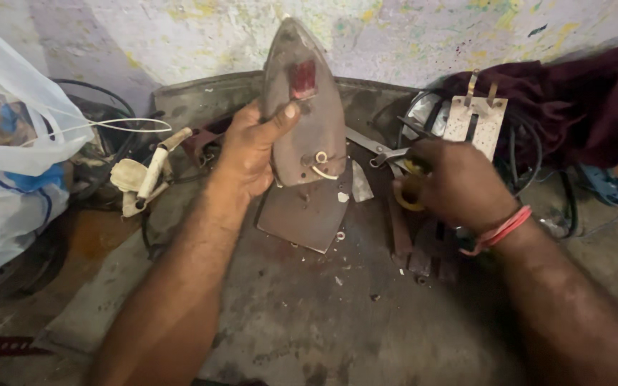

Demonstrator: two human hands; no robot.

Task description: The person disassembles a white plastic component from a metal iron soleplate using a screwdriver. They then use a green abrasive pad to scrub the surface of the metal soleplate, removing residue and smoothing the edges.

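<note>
Your left hand [248,154] is wrapping its grip around the pointed, rust-brown metal iron soleplate [303,107], standing it upright on the grimy dark surface [309,322] over a flat brown metal plate [305,214]. Your right hand [459,186] is closing on yellow-handled metal pliers [402,171] just beside it.

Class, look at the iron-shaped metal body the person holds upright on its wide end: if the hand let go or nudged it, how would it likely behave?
The iron body looks like rigid metal, so probably stiff and fairly heavy. It stands tall on one end, steadied by the left hand, so it would likely tip. Its pointed, flat-sided shape suggests it would fall flat, not roll.
</note>
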